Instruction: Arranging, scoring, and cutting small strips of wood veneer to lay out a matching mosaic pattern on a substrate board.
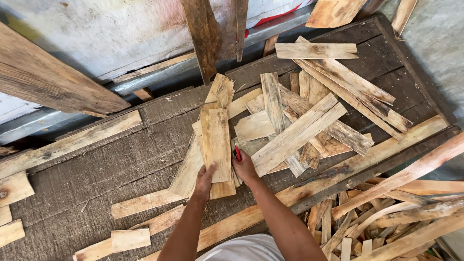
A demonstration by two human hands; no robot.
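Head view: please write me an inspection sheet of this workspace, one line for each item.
Surface: dark, rough wooden bench, worn planks, with wood chips.
Job's things: flat pale rectangular wood piece on a small stack; slim red marker.
Clutter: loose heap of pale wood slats on the bench; long light boards along its edges.
Grippers: left hand grips the wood piece's lower end; right hand holds the red marker in its fingers.
Cables: nothing seen.
Surroundings: scrap offcuts pile at lower right; grey weathered wall behind.
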